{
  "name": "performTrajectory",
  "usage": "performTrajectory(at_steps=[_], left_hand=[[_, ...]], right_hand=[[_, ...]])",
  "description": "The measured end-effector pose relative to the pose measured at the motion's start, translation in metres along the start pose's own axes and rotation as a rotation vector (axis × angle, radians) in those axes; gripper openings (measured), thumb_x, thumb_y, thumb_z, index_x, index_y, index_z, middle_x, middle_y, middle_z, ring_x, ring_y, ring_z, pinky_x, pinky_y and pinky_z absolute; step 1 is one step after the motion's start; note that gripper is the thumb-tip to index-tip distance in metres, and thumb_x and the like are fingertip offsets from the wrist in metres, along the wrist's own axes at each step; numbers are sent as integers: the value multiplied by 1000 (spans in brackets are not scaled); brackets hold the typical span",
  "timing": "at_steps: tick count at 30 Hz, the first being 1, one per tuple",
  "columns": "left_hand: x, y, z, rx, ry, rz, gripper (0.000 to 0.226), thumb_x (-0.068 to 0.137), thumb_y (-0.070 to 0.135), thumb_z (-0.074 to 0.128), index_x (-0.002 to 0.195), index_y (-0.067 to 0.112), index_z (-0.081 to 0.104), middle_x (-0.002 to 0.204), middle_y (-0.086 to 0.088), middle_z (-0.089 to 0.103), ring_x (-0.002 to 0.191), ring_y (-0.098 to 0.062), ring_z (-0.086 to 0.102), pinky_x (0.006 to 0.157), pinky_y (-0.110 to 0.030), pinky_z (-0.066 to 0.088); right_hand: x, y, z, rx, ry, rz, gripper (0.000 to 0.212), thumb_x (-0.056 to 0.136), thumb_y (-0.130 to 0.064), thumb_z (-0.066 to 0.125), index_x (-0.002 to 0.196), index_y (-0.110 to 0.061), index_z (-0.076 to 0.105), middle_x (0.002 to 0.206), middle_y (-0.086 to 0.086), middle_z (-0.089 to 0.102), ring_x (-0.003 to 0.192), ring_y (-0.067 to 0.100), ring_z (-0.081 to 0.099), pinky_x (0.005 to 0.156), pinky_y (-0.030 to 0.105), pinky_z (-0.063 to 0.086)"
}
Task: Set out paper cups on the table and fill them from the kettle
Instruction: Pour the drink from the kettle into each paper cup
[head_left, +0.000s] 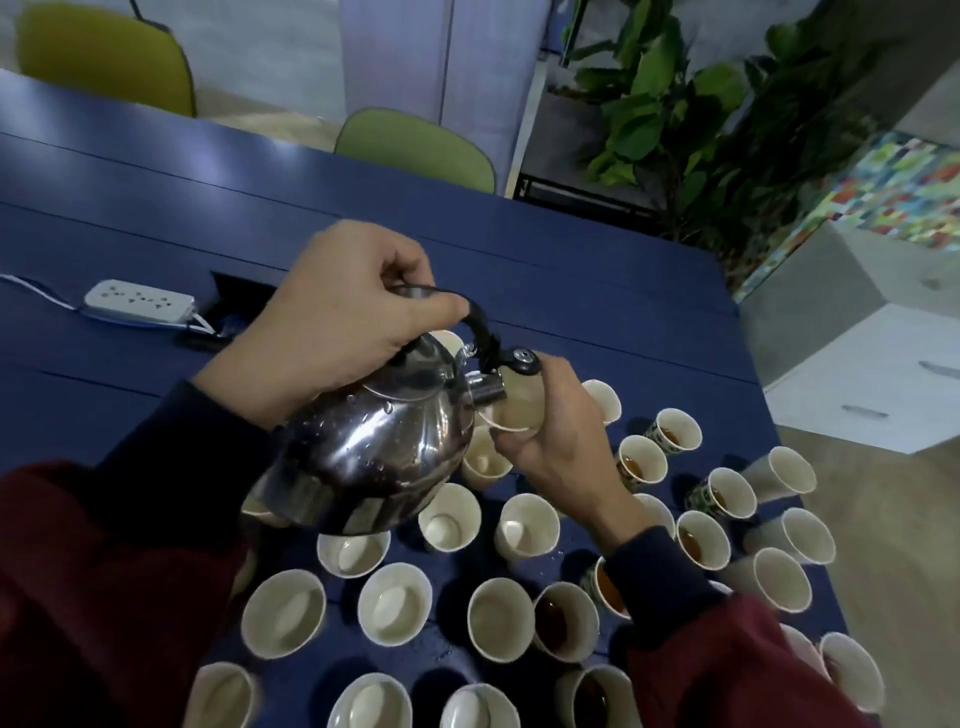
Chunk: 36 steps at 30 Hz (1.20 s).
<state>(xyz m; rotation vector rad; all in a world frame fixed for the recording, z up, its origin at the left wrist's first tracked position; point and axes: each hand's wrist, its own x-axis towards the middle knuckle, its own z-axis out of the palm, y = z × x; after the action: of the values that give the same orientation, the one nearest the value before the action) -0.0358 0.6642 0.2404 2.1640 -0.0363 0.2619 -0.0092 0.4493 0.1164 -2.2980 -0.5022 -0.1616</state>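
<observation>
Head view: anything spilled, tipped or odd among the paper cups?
Minor only: droplets glisten on the blue table between the paper cups, likely splashes, and drops bead the steel kettle.

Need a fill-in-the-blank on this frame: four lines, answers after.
1. The left hand grips the kettle by its black ____.
2. The right hand holds a paper cup up to the kettle's ____.
3. The other cups stand on a ____ table.
4. The power strip is ____.
Answers: handle; spout; blue; white.
</observation>
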Motion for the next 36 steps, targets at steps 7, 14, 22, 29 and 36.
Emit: performTrajectory(at_steps=[7, 14, 22, 29, 36], left_hand=[[-41, 6, -11, 113, -3, 16, 32, 76, 36, 78, 60, 13, 63, 56, -5, 61, 51, -9, 49, 49, -17, 34], [-62, 8, -12, 157, -14, 40, 31, 77, 34, 78, 59, 14, 62, 53, -1, 57, 53, -7, 48, 48, -14, 34], [-69, 8, -12, 202, -3, 72, 31, 77, 35, 77, 59, 15, 62, 57, -6, 59, 56, -15, 50, 52, -22, 36], [-68, 5, -13, 136, 13, 30, 30, 75, 36, 78, 58, 17, 63, 52, 3, 58, 52, -4, 51, 48, -11, 34], [-59, -11, -10, -153, 96, -98, 28, 81, 26, 78, 69, 4, 68, 63, -13, 68, 56, -20, 60, 59, -29, 49]], right_hand=[[-45, -25, 10, 161, -18, 118, 58, 76, -19, 86, 124, -28, 54, 113, -18, 64, 101, -6, 60, 80, 10, 45], [-76, -35, 18, 205, -29, 177, 63, 73, -9, 84, 123, -28, 52, 107, -18, 67, 97, -4, 62, 76, 7, 44], [-89, -38, 21, 268, -41, 242, 64, 74, -9, 83, 127, -23, 52, 112, -12, 70, 103, 4, 65, 87, 28, 54], [-91, -38, 19, 270, -12, 260, 65, 73, -7, 83, 126, -25, 50, 111, -13, 69, 102, 3, 65, 86, 24, 53], [-72, -26, 11, 206, 37, 283, 64, 72, -22, 90, 119, -26, 47, 110, -10, 62, 97, 2, 62, 76, 13, 48]])
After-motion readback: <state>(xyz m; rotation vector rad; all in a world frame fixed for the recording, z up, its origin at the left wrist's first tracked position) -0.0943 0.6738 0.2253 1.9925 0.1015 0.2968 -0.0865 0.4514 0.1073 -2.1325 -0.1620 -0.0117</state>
